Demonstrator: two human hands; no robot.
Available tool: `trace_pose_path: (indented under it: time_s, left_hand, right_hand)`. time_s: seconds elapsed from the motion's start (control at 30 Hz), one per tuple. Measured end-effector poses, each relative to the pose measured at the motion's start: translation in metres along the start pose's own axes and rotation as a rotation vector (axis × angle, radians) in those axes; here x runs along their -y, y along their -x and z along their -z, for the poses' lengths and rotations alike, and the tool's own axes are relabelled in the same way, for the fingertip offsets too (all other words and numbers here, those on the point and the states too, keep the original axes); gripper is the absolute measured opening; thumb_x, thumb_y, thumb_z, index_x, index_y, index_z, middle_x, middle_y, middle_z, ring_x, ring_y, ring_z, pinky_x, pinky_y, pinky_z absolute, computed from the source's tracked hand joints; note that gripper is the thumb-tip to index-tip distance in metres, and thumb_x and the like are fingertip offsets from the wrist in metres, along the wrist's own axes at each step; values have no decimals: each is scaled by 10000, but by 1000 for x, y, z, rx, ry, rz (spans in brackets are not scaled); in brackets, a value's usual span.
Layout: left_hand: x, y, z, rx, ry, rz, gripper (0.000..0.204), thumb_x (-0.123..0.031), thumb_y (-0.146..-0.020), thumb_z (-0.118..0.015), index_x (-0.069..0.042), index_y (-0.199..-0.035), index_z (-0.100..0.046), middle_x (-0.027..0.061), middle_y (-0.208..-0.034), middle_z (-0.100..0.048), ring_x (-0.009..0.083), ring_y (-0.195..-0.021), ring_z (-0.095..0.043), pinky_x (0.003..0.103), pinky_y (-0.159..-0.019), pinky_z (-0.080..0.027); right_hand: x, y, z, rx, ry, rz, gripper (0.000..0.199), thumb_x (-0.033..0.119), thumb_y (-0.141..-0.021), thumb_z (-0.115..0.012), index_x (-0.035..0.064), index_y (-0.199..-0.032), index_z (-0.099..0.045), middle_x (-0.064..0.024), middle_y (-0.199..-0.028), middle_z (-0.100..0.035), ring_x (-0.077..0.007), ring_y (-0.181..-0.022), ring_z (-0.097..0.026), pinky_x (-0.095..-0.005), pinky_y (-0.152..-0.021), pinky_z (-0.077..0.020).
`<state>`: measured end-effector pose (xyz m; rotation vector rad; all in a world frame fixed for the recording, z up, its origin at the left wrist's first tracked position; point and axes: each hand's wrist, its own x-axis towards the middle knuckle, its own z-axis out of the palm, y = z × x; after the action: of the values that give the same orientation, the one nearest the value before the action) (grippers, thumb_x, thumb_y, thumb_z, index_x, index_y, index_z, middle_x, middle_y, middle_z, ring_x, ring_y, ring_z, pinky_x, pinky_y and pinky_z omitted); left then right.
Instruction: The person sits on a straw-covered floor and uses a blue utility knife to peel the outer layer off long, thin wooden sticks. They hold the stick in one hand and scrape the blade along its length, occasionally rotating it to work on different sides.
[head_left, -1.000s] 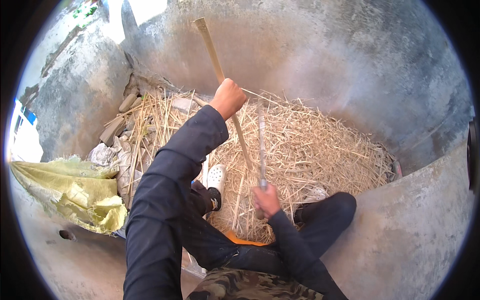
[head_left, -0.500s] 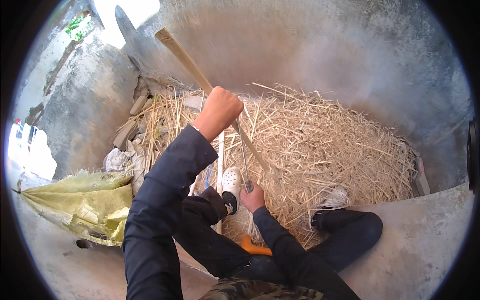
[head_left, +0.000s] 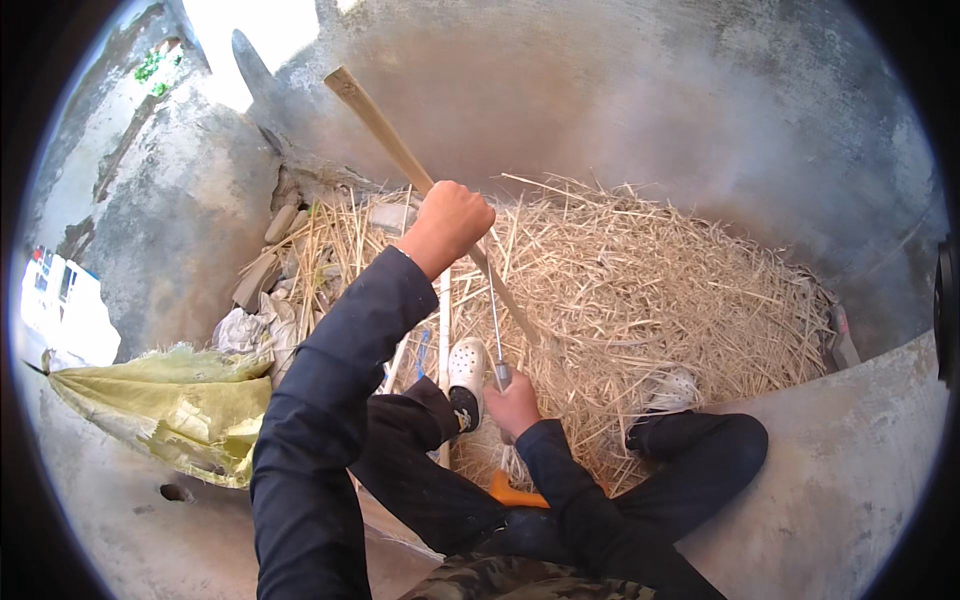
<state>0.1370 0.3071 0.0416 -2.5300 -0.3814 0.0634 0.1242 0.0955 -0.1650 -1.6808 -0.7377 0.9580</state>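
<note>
Wooden pole (head_left: 385,130) in left hand (head_left: 452,222) fist, over dry, stringy straw (head_left: 660,300).

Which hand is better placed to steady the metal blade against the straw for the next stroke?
The right hand, probably. It sits low at the blade's base beside the straw, while the left hand is raised high, gripping the wooden handle.

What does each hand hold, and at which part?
Left hand grips the wooden handle near mid-length; right hand grips a thin metal rod at its lower end.
</note>
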Motion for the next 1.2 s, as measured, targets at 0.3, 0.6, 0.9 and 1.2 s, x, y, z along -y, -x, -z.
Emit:
trace_pose_path:
  time_s: [0.3, 0.6, 0.9, 1.2]
  left_hand:
    - [-26, 2, 55, -186, -74, -204, 209, -291, -774, -701, -170, -940, -663, 43, -941, -660, 153, -964, -616, 357, -843, -441]
    - [-24, 26, 131, -1379, 911, 526, 835, -430, -817, -691, 32, -1329, -221, 210, -1278, -279, 322, -1218, -347, 524, -986, -383]
    - [3, 7, 127, -1009, 1977, 306, 575, -641, -898, -441, -69, -866, -484, -12, -619, -412, 74, -511, -417, 209, -447, -339]
    - [-23, -5, 138, -1177, 1914, 472, 559, -643, -920, -386, -135, -690, -358, -55, -542, -262, 61, -448, -229, 234, -423, -192]
  right_hand:
    - [-14, 16, 37, -64, 50, -17, 219, 161, -732, -635, -11, -864, -608, -174, -688, -613, -336, -658, -616, -406, -634, -482]
    - [-21, 40, 41, -85, 65, 70, 172, 147, -745, -619, -10, -797, -573, -151, -650, -584, -300, -622, -599, -388, -603, -463]
    - [3, 60, 49, -85, 6, 34, 202, 134, -747, -610, -16, -877, -575, -173, -687, -607, -322, -663, -626, -394, -646, -485]
    - [6, 40, 29, -152, -39, 61, 293, 130, -748, -600, -43, -984, -593, -232, -793, -643, -382, -772, -654, -407, -695, -507]
